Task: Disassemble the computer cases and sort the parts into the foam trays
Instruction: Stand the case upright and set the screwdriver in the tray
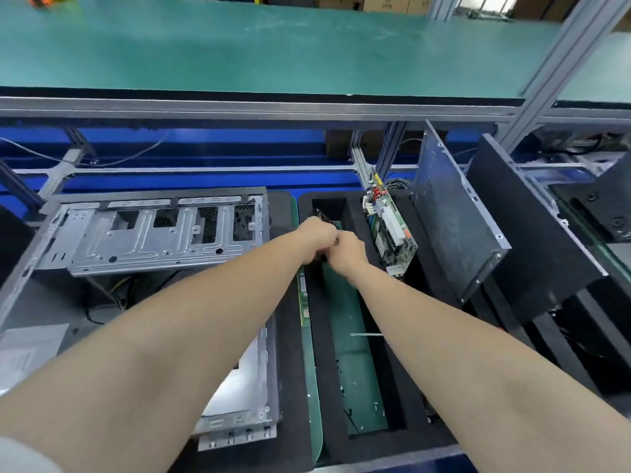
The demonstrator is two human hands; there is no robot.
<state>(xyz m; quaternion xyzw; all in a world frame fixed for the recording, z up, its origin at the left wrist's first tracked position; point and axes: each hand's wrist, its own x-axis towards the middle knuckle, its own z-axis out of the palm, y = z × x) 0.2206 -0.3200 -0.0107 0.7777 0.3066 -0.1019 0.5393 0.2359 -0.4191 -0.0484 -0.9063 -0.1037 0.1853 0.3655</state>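
Observation:
An open computer case (146,233) with a bare metal frame lies at the left. To its right sits a black foam tray (406,425) with a long slot showing green mat. My left hand (316,238) and my right hand (346,256) meet over the far end of that slot. Both grip a small dark part (322,216) that is mostly hidden by the fingers. A motherboard (391,230) stands on edge in a tray slot just right of my hands. A grey side panel (457,227) leans upright further right.
A thin green board (303,302) stands on edge between the case and the tray. Several small screws (355,384) lie in the long slot. More black foam (532,240) and another case stand at the right. A green-topped shelf (273,46) overhangs the back.

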